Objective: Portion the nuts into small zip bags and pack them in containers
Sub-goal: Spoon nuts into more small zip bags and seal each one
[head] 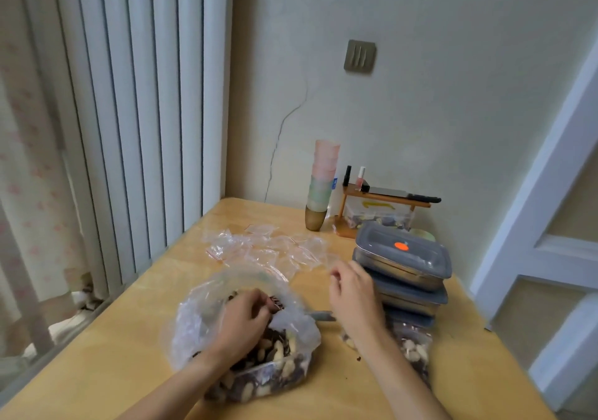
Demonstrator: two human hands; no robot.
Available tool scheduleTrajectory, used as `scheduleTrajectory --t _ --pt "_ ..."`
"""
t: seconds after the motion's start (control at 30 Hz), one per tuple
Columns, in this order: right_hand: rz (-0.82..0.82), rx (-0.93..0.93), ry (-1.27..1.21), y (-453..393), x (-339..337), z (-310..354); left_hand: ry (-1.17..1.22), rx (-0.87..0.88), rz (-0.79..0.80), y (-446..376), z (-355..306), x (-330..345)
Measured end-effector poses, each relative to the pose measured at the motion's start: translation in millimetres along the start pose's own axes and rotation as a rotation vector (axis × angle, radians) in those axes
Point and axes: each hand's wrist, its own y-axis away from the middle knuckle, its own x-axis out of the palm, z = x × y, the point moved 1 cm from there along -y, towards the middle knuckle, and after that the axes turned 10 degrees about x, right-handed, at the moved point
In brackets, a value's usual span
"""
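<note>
Scooping step: left hand (249,314) is down inside the big nut bag (239,338), fingers curled round a grab of nuts.

Right hand (351,287) hovers by the stacked containers (404,257), fingers curled; looks like it pinches a clear small bag, too blurred to be sure. Nut bag sits on the desk (129,322) front centre; empty zip bags (262,248) are scattered behind it, and some filled bags (411,348) lie under the right forearm. Next move, my read: lift the handful out and drop it into an opened zip bag; needs the bag mouth held wide.
</note>
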Motion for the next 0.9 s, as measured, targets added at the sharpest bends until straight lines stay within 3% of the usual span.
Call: scheduleTrajectory --t 0.13,0.23,0.37,0.5,0.63,0.77,0.9 --pt "0.398 -0.067 0.108 -40 54 25 -0.055 0.071 0.1 1 3 9" --pt "0.5 -0.056 0.158 -63 96 32 -0.059 0.088 0.114 -1 9 11" --pt "0.509 -0.076 0.234 -79 132 38 -0.018 0.082 0.118 -3 14 14" --pt "0.427 0.049 0.172 -80 147 34 0.064 0.05 0.096 -2 18 15" --pt "0.346 0.148 -0.03 -73 129 33 0.073 0.053 0.068 -2 16 14" --pt "0.237 0.142 -0.256 -63 81 50 0.171 0.095 -0.096 0 9 5" --pt "0.309 0.106 -0.52 -41 39 67 0.332 0.158 -0.308 12 -2 -8"
